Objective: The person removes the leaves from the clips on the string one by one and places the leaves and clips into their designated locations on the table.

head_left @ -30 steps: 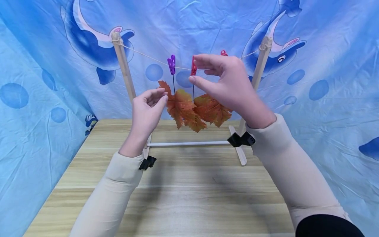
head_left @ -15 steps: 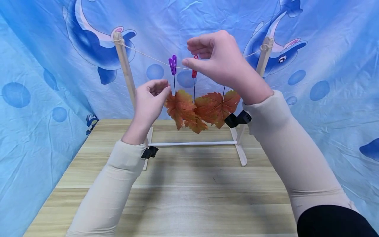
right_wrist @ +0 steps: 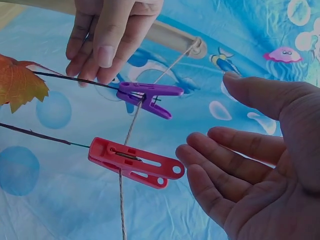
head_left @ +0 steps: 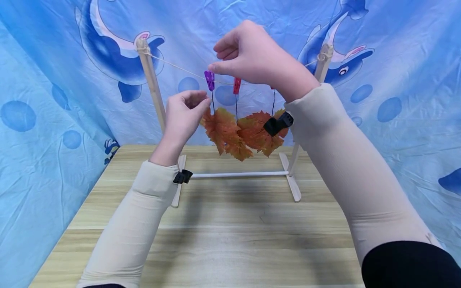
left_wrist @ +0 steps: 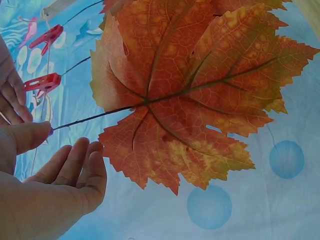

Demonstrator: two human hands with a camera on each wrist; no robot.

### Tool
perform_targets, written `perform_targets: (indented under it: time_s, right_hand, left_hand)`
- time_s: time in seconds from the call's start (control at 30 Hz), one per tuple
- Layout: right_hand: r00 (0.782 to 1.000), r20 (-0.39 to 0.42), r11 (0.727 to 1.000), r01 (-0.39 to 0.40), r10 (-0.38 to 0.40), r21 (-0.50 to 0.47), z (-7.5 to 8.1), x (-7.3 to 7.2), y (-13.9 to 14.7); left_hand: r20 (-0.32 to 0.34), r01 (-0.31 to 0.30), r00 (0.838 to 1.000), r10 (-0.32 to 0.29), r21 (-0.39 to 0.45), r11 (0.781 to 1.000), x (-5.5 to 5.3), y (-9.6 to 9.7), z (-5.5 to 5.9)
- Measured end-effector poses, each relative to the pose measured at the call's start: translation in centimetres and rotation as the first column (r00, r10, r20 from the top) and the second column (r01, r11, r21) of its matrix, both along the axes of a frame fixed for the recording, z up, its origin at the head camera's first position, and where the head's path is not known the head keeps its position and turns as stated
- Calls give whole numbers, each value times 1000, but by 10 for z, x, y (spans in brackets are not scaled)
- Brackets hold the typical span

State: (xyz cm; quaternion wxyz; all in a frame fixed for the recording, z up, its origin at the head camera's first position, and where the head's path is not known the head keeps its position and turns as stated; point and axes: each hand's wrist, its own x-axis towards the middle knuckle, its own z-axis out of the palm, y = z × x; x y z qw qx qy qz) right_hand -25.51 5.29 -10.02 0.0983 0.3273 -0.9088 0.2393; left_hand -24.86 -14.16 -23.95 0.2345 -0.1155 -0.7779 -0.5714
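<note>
While the right hand (head_left: 253,56) overlaps purple clip (head_left: 209,81) in head view, right-wrist view shows gap | left hand (head_left: 183,114), right: empty

In the head view, the right hand (head_left: 248,54) hides most of the rightmost red clothespin (head_left: 272,87); in the left wrist view, the left hand (left_wrist: 57,182) covers nearly all the purple clothespin (left_wrist: 51,131). The right wrist view crops a leaf (right_wrist: 20,85).
</note>
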Motion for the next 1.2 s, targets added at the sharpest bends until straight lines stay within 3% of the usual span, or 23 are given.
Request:
perform_targets:
  time_s: [0.53,0.9,1.2]
  right_hand:
    - [999,32,989,-3,-1,145,-1,-28,-13]
    - [1000,0,988,-30,30,150,-6,-29,-22]
    - [997,-26,989,-63,67,133,-8,-28,-22]
  left_hand:
    - [-33,15,999,-19,-118,993,-11,1,5]
    - [-73,-27,997,12,-205,978,-12,5,2]
    - [-67,-46,997,31,-240,970,-10,5,0]
